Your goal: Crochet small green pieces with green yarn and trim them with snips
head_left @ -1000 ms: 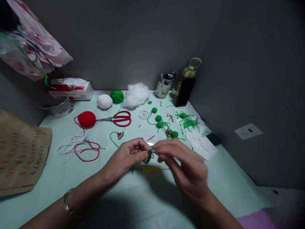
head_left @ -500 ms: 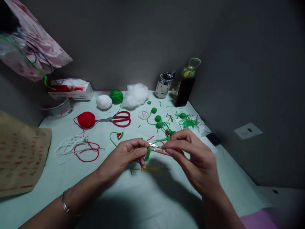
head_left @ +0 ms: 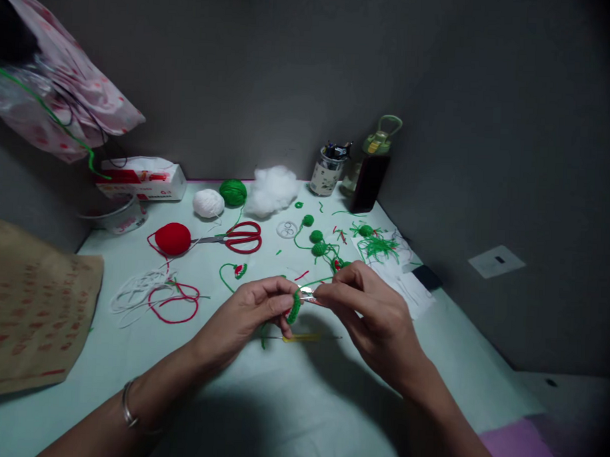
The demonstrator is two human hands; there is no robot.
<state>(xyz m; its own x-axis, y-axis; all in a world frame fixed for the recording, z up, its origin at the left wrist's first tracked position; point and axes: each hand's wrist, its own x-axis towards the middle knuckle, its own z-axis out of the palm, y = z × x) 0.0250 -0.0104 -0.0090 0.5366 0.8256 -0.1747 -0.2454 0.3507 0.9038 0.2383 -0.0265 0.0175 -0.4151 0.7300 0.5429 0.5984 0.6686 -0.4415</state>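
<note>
My left hand (head_left: 265,304) pinches a small green crocheted piece (head_left: 293,309) with a bit of red at its inner side. Close on its right, my right hand (head_left: 367,301) has thumb and forefinger pressed together; what they hold is too small to make out. A green yarn strand (head_left: 316,281) runs from the crocheted piece toward the right hand. Behind the fingertips lies a shiny silver tool (head_left: 307,294), partly covered. Below the hands a crochet hook with a yellow handle (head_left: 301,337) rests on the table.
Red-handled scissors (head_left: 243,238) lie beside a red yarn ball (head_left: 173,238). Farther back are white yarn (head_left: 208,203), green yarn (head_left: 233,192) and white stuffing (head_left: 271,190). Small green crocheted balls (head_left: 316,236) and yarn scraps (head_left: 377,246) lie right. A paper bag (head_left: 37,306) stands left.
My right hand has moved left and slightly down, its fingertips now closer to the crocheted piece. My left hand has stayed nearly still.
</note>
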